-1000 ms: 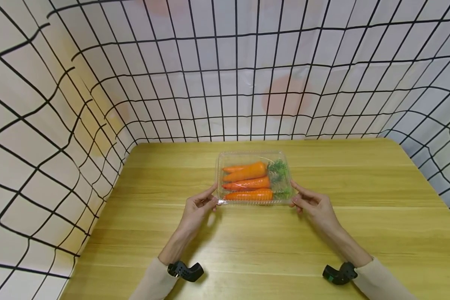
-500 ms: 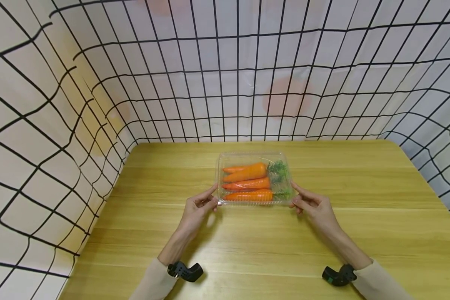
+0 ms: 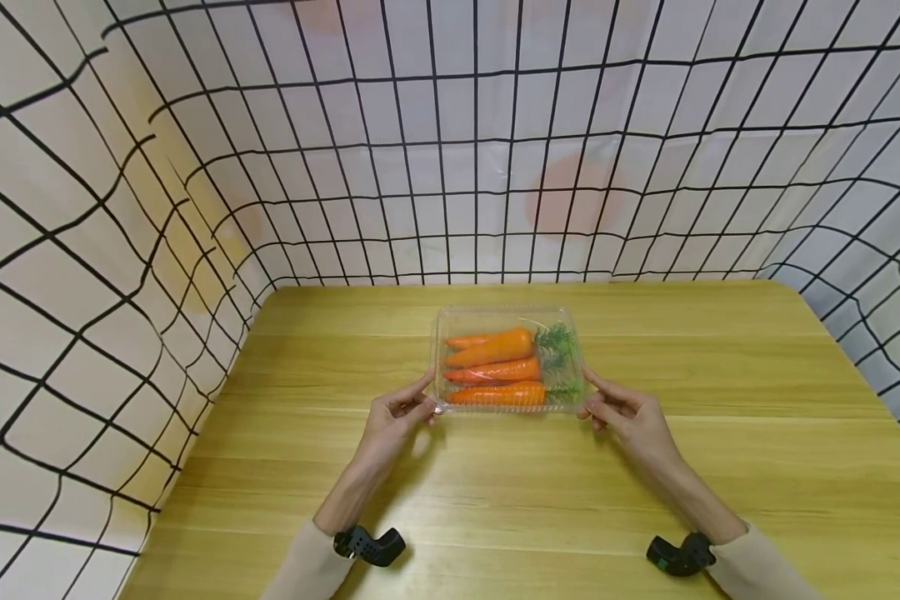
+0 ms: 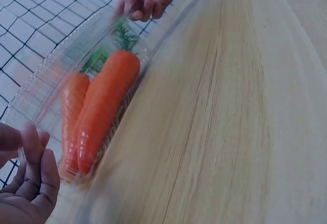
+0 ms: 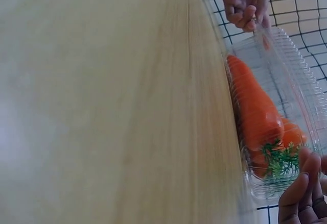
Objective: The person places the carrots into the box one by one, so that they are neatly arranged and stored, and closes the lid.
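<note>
A clear plastic box (image 3: 487, 314) with its lid down lies on the wooden table, holding several orange carrots (image 3: 495, 346) with green tops (image 3: 558, 342) toward the right. At its near left corner my left hand (image 3: 393, 421) pinches the rim between thumb and fingers. My right hand (image 3: 633, 417) pinches the near right corner the same way. The left wrist view shows the carrots (image 4: 110, 96) through the clear wall, with the left hand (image 4: 30, 178) at the box's edge. In the right wrist view the right hand (image 5: 306, 188) grips the rim beside the green leaves (image 5: 281, 160).
The wooden table (image 3: 510, 492) stretches in front of and around the box. White cloth with a black grid pattern (image 3: 450, 167) rises behind the table and on both sides. Each wrist wears a black band device (image 3: 371, 546).
Both hands keep their pinch on the box's corners. The carrots and the far edge of the box appear very slightly lower in the head view; little else differs.
</note>
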A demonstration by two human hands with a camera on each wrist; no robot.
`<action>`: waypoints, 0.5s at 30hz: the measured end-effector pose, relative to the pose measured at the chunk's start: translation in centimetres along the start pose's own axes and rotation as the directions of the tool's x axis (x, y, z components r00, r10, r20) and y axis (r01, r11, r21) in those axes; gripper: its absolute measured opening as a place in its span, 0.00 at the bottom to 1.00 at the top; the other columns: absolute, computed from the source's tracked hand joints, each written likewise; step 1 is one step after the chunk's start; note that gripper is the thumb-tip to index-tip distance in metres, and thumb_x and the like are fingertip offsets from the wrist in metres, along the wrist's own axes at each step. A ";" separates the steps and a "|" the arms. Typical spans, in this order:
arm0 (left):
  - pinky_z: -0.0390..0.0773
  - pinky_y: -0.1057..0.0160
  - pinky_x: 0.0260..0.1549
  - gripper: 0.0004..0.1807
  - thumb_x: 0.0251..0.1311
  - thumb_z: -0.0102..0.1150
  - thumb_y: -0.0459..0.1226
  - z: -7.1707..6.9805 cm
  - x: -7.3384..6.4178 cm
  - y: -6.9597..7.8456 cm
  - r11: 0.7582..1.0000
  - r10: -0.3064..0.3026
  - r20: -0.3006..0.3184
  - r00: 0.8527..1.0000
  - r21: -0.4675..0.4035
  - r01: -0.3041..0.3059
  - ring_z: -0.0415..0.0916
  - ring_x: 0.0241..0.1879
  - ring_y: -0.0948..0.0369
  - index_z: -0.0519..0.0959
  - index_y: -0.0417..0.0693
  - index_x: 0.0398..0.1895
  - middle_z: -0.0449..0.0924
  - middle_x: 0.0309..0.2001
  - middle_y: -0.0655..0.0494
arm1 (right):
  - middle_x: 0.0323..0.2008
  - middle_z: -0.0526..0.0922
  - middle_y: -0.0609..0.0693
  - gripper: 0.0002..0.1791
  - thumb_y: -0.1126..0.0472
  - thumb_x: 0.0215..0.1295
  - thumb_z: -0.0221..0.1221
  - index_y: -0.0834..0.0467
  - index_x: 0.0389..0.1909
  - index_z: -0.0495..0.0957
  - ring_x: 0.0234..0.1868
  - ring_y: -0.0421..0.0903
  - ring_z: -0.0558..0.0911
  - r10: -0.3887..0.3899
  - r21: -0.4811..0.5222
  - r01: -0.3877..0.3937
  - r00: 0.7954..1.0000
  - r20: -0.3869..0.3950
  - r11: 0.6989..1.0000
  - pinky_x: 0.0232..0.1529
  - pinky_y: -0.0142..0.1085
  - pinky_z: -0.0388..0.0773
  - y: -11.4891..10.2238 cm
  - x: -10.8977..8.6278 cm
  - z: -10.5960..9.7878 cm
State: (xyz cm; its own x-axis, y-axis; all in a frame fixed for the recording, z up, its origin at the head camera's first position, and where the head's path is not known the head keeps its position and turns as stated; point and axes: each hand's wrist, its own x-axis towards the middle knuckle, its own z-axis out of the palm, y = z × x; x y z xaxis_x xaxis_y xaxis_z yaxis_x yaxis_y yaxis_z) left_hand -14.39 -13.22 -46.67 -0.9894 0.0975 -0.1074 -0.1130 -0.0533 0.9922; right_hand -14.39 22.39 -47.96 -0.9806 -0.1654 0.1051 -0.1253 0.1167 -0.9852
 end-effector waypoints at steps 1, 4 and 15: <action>0.83 0.70 0.41 0.27 0.69 0.59 0.25 0.0 0.0 0.0 1.000 -0.001 -0.001 1.000 0.004 0.001 0.80 0.31 0.63 0.75 0.46 0.70 0.81 0.34 0.56 | 0.34 0.89 0.44 0.29 0.67 0.76 0.58 0.69 0.73 0.66 0.31 0.43 0.84 0.001 -0.009 -0.001 1.000 0.002 1.000 0.30 0.31 0.83 0.0 0.0 0.0; 0.83 0.69 0.41 0.27 0.69 0.60 0.25 -0.1 -0.1 0.0 1.000 -0.004 -0.005 1.000 0.009 0.004 0.80 0.31 0.62 0.75 0.46 0.70 0.81 0.34 0.57 | 0.34 0.89 0.45 0.29 0.67 0.76 0.58 0.67 0.74 0.66 0.31 0.43 0.84 0.008 -0.029 -0.008 1.000 0.005 1.000 0.31 0.31 0.84 -0.1 0.0 0.1; 0.84 0.70 0.44 0.28 0.68 0.60 0.26 -0.2 -0.1 0.0 1.000 -0.006 0.000 1.000 0.023 0.006 0.81 0.31 0.64 0.75 0.46 0.71 0.82 0.35 0.55 | 0.35 0.89 0.46 0.28 0.67 0.77 0.57 0.68 0.74 0.65 0.31 0.45 0.85 -0.005 -0.055 0.006 1.000 0.028 0.998 0.32 0.31 0.84 -0.2 0.0 0.0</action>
State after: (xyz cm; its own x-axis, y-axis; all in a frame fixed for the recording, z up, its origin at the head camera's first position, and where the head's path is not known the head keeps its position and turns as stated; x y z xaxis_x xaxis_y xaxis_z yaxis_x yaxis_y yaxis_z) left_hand -14.27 -13.47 -46.67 -0.9887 0.0981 -0.1132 -0.1166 -0.0303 0.9927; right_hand -14.38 22.35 -47.76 -0.9754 -0.1930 0.1061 -0.1397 0.1696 -0.9756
